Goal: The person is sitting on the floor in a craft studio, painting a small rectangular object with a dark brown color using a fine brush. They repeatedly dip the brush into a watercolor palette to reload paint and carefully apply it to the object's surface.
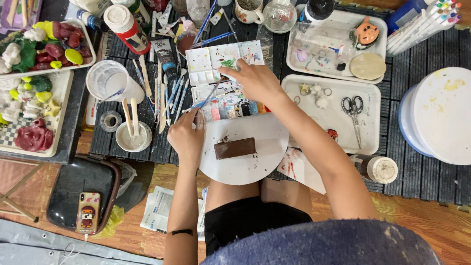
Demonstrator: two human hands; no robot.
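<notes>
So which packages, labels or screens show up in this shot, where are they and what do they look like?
Paint bottle: top left on the mat, lying tilted, white cap, red label.
Paint tube: beside the palette, dark with a pale label.
Phone: lower left on a black bag, cartoon-figure case.
Jar: by the right forearm, brown, white lid.
Marker set: top right, white barrels, coloured caps.

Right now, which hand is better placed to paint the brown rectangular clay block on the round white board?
Right hand, probably: it holds the thin paintbrush at the white plastic palette. Left hand rests on the board's edge beside the block.
</notes>
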